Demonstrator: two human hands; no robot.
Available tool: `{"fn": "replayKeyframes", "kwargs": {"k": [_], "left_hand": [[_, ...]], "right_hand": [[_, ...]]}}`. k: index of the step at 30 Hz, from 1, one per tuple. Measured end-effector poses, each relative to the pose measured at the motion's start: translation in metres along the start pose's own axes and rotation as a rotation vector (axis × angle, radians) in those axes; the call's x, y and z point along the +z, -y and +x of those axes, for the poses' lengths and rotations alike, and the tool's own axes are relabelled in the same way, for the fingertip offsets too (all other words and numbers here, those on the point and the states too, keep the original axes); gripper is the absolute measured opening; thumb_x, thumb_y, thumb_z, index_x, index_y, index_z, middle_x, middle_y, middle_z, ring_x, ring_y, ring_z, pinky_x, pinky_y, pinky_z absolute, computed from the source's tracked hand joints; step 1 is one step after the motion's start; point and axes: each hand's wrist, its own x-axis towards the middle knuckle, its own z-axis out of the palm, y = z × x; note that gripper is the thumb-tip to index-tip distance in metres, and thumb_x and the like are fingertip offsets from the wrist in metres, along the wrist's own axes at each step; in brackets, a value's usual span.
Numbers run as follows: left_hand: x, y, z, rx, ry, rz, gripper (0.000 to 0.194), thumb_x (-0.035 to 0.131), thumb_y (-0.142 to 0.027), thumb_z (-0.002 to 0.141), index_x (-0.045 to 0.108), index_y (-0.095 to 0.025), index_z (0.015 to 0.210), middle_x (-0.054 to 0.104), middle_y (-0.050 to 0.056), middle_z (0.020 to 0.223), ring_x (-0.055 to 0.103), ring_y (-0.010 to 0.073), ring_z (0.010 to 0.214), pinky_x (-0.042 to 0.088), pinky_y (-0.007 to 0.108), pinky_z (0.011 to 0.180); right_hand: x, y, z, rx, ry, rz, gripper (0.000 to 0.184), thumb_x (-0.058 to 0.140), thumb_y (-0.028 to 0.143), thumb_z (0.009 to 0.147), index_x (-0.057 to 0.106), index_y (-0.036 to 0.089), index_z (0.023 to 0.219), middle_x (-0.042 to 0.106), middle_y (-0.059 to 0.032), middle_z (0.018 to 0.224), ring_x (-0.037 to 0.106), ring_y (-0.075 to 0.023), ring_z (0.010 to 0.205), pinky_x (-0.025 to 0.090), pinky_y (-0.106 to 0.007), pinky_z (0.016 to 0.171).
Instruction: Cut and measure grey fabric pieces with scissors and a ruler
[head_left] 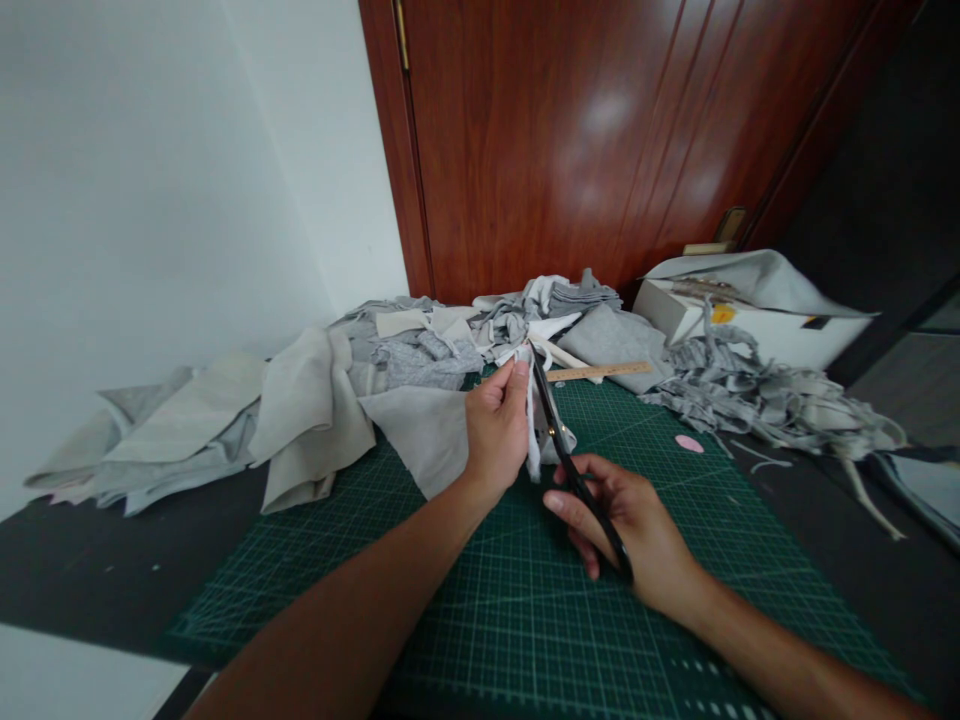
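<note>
My left hand (499,425) pinches a piece of light grey fabric (427,435) above the green cutting mat (480,600). Part of that cloth hangs down to the left of the hand, and a narrow edge dangles on its right. In my right hand (619,520) is a pair of black scissors (556,432), fingers wrapped round the handles. The blades point away from me and lie along the cloth edge beside my left fingertips. Whether the blades are parted cannot be made out.
Folded cloth pieces (300,400) lie at the left, with more scraps heaped along the back. A wooden ruler (600,371) rests behind the hands. To the right are a tangle of fabric strips (765,390), a white box (787,335) and a pink oval piece (689,443). A door (540,140) stands behind.
</note>
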Motion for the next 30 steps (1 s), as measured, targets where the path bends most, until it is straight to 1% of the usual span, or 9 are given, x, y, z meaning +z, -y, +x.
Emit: {"fn": "replayKeyframes", "kwargs": {"k": [4, 8, 11, 13, 15, 18, 21, 25, 30], "left_hand": [[-0.007, -0.001, 0.012, 0.010, -0.067, 0.193, 0.046, 0.048, -0.056, 0.105, 0.062, -0.022, 0.078, 0.053, -0.002, 0.061, 0.052, 0.0135, 0.059, 0.041, 0.026, 0.055], [-0.041, -0.002, 0.048, -0.035, -0.165, 0.462, 0.023, 0.055, -0.036, 0.099, 0.071, -0.019, 0.103, 0.062, 0.001, 0.073, 0.060, 0.0176, 0.070, 0.047, 0.029, 0.064], [-0.067, -0.010, 0.070, -0.041, -0.264, 0.595, 0.056, 0.075, -0.015, 0.076, 0.063, -0.016, 0.131, 0.069, 0.008, 0.096, 0.065, 0.0271, 0.096, 0.051, 0.038, 0.082], [-0.073, -0.020, 0.073, 0.047, -0.293, 0.860, 0.053, 0.075, -0.024, 0.080, 0.062, -0.016, 0.131, 0.069, 0.014, 0.111, 0.064, 0.0304, 0.106, 0.050, 0.041, 0.090], [-0.068, -0.032, 0.067, 0.039, -0.132, 1.025, 0.031, 0.060, -0.045, 0.096, 0.069, -0.016, 0.106, 0.070, 0.013, 0.091, 0.066, 0.0288, 0.091, 0.049, 0.042, 0.084], [-0.051, -0.040, 0.051, -0.039, 0.183, 1.090, 0.062, 0.047, -0.073, 0.095, 0.055, -0.023, 0.059, 0.058, 0.008, 0.062, 0.065, 0.0281, 0.076, 0.044, 0.040, 0.075], [-0.038, -0.029, 0.038, -0.214, 0.441, 0.984, 0.070, 0.052, -0.087, 0.082, 0.046, -0.025, 0.049, 0.050, 0.005, 0.052, 0.064, 0.0272, 0.072, 0.039, 0.035, 0.068], [-0.036, -0.006, 0.038, -0.320, 0.536, 0.784, 0.056, 0.077, -0.062, 0.072, 0.045, -0.026, 0.042, 0.047, 0.002, 0.043, 0.058, 0.0235, 0.061, 0.036, 0.034, 0.065], [-0.040, 0.004, 0.044, -0.380, 0.443, 0.520, 0.024, 0.073, -0.027, 0.066, 0.058, -0.023, 0.048, 0.055, 0.001, 0.051, 0.050, 0.0173, 0.056, 0.033, 0.030, 0.059]], "right_hand": [[-0.001, 0.003, 0.001, -0.012, -0.042, -0.010, 0.050, 0.085, 0.059, 0.081, 0.060, 0.019, 0.099, 0.052, 0.0114, 0.044, 0.043, -0.0091, 0.033, 0.038, -0.019, 0.035], [-0.012, 0.011, 0.007, -0.084, -0.186, -0.025, 0.053, 0.083, 0.064, 0.080, 0.060, 0.020, 0.097, 0.055, 0.0095, 0.047, 0.048, -0.0103, 0.035, 0.040, -0.021, 0.036], [-0.029, 0.013, 0.017, -0.132, -0.312, -0.080, 0.055, 0.082, 0.067, 0.080, 0.059, 0.021, 0.097, 0.056, 0.0088, 0.049, 0.052, -0.0121, 0.037, 0.042, -0.023, 0.038], [-0.044, 0.012, 0.025, -0.118, -0.370, -0.204, 0.056, 0.073, 0.074, 0.084, 0.058, 0.022, 0.099, 0.058, 0.0076, 0.054, 0.055, -0.0136, 0.040, 0.044, -0.025, 0.040], [-0.061, 0.010, 0.033, -0.047, -0.396, -0.425, 0.058, 0.057, 0.080, 0.091, 0.055, 0.023, 0.101, 0.061, 0.0051, 0.061, 0.059, -0.0160, 0.044, 0.048, -0.028, 0.043], [-0.086, 0.009, 0.043, 0.054, -0.373, -0.620, 0.046, 0.067, 0.067, 0.091, 0.058, 0.022, 0.098, 0.066, 0.0016, 0.063, 0.062, -0.0194, 0.045, 0.047, -0.030, 0.043], [-0.104, 0.011, 0.050, 0.134, -0.339, -0.850, 0.027, 0.084, 0.037, 0.082, 0.064, 0.020, 0.088, 0.069, -0.0018, 0.063, 0.064, -0.0208, 0.045, 0.044, -0.031, 0.045], [-0.113, 0.016, 0.058, 0.236, -0.287, -1.100, 0.032, 0.090, 0.024, 0.076, 0.072, 0.014, 0.101, 0.078, -0.0111, 0.082, 0.073, -0.0256, 0.058, 0.047, -0.032, 0.052], [-0.109, 0.027, 0.061, 0.322, -0.132, -1.294, 0.030, 0.087, 0.025, 0.085, 0.075, 0.009, 0.107, 0.079, -0.0170, 0.095, 0.078, -0.0319, 0.089, 0.058, -0.036, 0.074]]}}
